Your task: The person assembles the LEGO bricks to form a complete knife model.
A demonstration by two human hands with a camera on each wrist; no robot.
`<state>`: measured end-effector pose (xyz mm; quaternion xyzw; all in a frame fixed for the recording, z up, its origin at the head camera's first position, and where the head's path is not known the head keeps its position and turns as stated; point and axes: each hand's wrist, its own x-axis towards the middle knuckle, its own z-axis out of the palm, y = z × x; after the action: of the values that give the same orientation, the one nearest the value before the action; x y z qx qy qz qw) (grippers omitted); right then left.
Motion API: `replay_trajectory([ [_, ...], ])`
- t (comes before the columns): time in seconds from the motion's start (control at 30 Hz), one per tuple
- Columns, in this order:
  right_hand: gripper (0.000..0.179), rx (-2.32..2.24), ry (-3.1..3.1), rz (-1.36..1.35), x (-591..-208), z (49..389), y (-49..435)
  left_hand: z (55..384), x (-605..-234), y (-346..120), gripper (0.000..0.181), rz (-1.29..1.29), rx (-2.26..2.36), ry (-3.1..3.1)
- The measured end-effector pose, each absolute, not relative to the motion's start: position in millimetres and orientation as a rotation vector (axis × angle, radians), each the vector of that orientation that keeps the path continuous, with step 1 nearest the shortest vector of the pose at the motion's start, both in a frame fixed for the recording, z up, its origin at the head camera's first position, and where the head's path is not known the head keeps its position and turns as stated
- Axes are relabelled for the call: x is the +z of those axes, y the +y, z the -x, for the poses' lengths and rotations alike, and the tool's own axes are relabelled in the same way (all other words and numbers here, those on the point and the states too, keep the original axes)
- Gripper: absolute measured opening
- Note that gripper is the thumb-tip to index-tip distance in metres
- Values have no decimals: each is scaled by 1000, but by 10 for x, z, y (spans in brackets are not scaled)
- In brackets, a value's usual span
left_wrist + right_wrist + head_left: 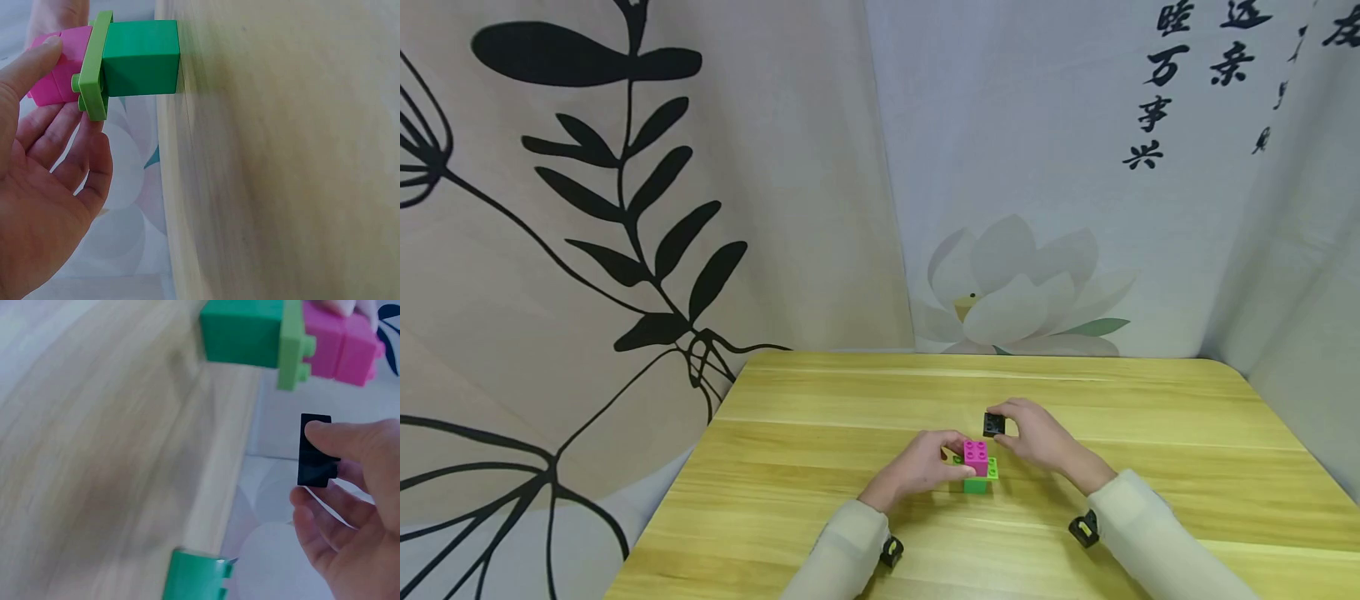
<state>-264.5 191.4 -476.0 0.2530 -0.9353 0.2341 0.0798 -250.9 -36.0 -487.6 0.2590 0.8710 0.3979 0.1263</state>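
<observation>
My left hand (921, 464) grips the pink bricks (976, 455) of a small toy-brick stack between thumb and fingers. Under the pink, a light green plate (95, 69) with studs sits on a darker green brick (142, 57). Whether the stack's base touches the table cannot be told. To the right and slightly beyond, my right hand (1037, 432) pinches a black brick (994, 425) between thumb and fingertips. The right wrist view shows that black brick (317, 451) held apart from the stack, its studs turned toward the palm.
Another green brick (195, 575) appears at the bottom of the right wrist view; the head view does not show it. The wooden table (820, 533) ends at its far edge against a printed curtain (805, 167). Each wrist carries a small black device (1084, 528).
</observation>
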Motion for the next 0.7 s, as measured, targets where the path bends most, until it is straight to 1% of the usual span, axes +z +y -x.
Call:
replay_trajectory([
  [0.4, 41, 878, -2669, -895, -4531, 2417, 1891, 2519, -4882, -363, 36, -765, 1175, 2530],
  [0.53, 41, 918, -2633, -989, -4513, 2374, 1860, 2527, -4890, -371, 33, -762, 1183, 2521],
  [0.7, 42, 955, -2651, -1030, -4503, 2325, 1820, 2535, -4892, -369, 32, -772, 1188, 2510],
])
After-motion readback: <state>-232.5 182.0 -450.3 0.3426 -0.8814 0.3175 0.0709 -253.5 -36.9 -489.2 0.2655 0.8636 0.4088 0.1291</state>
